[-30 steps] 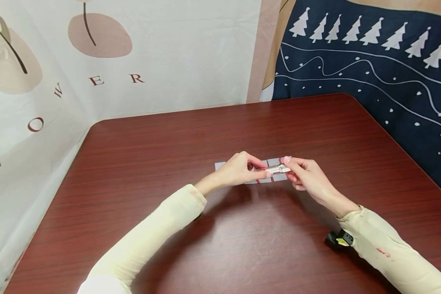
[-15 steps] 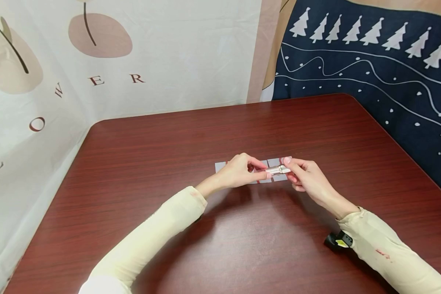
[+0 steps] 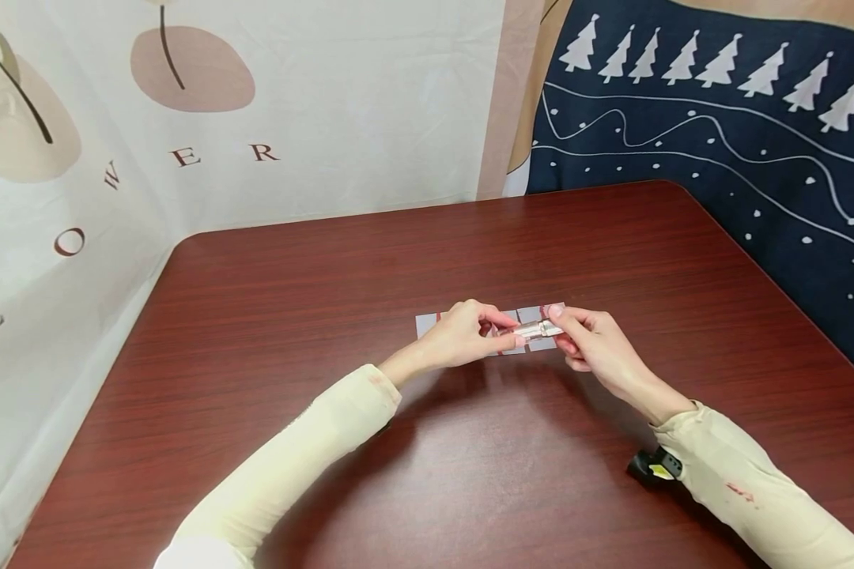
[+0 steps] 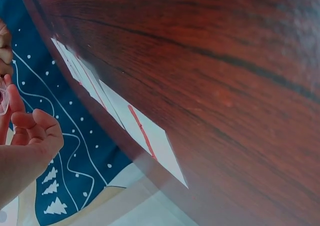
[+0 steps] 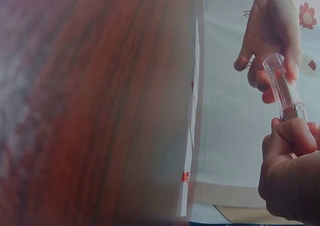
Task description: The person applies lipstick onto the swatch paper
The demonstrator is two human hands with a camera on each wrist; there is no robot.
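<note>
Between my hands a lipstick (image 3: 535,330) with a clear cap and silvery band lies nearly level. The fingers and thumb of my left hand (image 3: 462,333) pinch its clear cap end. My right hand (image 3: 598,348) grips the opposite end, its thumb along the tube and its fingers curled beneath. In the right wrist view the hollow clear cap (image 5: 281,78) points toward the left hand (image 5: 274,30). Below the lipstick, white paper pieces (image 4: 162,146) with red strokes lie in a row on the table, partly covered by my left hand in the head view.
A dark red wooden table (image 3: 313,276) spreads around the paper row. Behind it hang a white cloth (image 3: 370,103) with letters and a navy cloth (image 3: 655,134) with white trees. A black device (image 3: 653,466) is strapped at my right wrist.
My left hand and forearm have shifted very slightly toward the near side. Both hands keep their hold on the lipstick, and the paper pieces stay in place.
</note>
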